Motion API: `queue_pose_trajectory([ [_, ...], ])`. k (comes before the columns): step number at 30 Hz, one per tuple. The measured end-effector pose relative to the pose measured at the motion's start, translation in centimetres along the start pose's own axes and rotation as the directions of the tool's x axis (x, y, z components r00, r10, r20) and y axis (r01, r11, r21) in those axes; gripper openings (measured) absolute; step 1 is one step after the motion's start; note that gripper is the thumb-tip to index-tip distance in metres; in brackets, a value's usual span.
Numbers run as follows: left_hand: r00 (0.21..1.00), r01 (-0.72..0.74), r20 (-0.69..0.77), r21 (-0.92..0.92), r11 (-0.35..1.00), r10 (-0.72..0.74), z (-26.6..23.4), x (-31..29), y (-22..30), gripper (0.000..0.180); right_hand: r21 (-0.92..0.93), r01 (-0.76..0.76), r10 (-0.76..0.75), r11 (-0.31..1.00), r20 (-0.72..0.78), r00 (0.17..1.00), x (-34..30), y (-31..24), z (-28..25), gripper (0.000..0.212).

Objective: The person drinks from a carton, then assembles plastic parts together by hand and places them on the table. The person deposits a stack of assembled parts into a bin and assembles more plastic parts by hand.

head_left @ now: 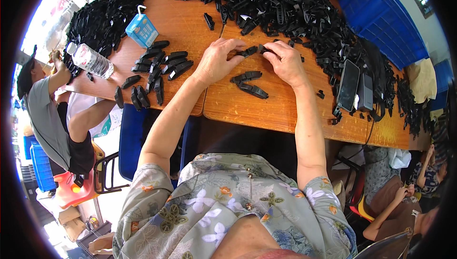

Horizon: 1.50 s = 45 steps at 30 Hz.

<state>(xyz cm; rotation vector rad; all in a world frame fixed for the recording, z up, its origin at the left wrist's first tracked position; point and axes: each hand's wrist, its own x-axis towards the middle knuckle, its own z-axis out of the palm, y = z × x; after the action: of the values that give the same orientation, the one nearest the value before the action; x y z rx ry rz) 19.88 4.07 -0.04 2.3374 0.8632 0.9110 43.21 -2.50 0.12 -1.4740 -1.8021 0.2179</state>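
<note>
While I have the left hand (220, 62) pinching a black part (248, 52) and the right hand (285, 64) a small dark piece (262, 48) just beside it, two longer parts (253, 91) lie nearer the body. I judge the cluster (154, 74) left of the hands done, the heap (281, 9) beyond them left to do.

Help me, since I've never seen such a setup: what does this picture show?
No machine here: you see the camera wearer's bare left hand and right hand. This single picture comes from a wide fisheye camera on the head, looking down, so straight edges bend. On the wooden table are a big heap of black parts, a separate group of black pieces, a blue drink carton, a clear bottle and a phone. The left hand has one dark part in its grip; the right hand pinches a smaller dark bit near it.
</note>
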Motion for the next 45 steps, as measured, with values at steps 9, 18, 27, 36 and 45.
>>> queue_pose_trajectory([
  [9,0.998,0.055,0.028,-0.124,0.991,-0.052,0.4,0.1,0.0,0.028,0.112,0.006,-0.018,0.994,0.115,0.993,0.1,0.0,-0.1,0.015],
  [18,1.000,0.016,0.022,-0.156,0.988,-0.013,0.6,0.4,-0.2,0.027,-0.090,0.251,-0.249,0.964,0.040,0.968,0.7,-0.7,1.3,0.011],
  [27,0.997,0.077,-0.024,-0.038,0.996,-0.078,0.1,6.2,-0.4,0.032,-0.522,-0.017,-0.055,0.853,-0.122,0.991,-0.5,1.1,-0.2,0.014],
  [36,0.999,-0.004,0.037,0.079,0.997,0.001,2.1,4.1,0.9,0.029,-0.293,0.007,-0.035,0.956,-0.089,0.995,-0.3,2.1,0.5,0.017],
  [45,0.923,-0.363,-0.035,0.250,0.897,0.384,2.2,3.3,-2.0,0.038,-0.040,-0.080,0.075,0.996,-0.107,0.991,0.1,0.7,1.0,0.021],
])
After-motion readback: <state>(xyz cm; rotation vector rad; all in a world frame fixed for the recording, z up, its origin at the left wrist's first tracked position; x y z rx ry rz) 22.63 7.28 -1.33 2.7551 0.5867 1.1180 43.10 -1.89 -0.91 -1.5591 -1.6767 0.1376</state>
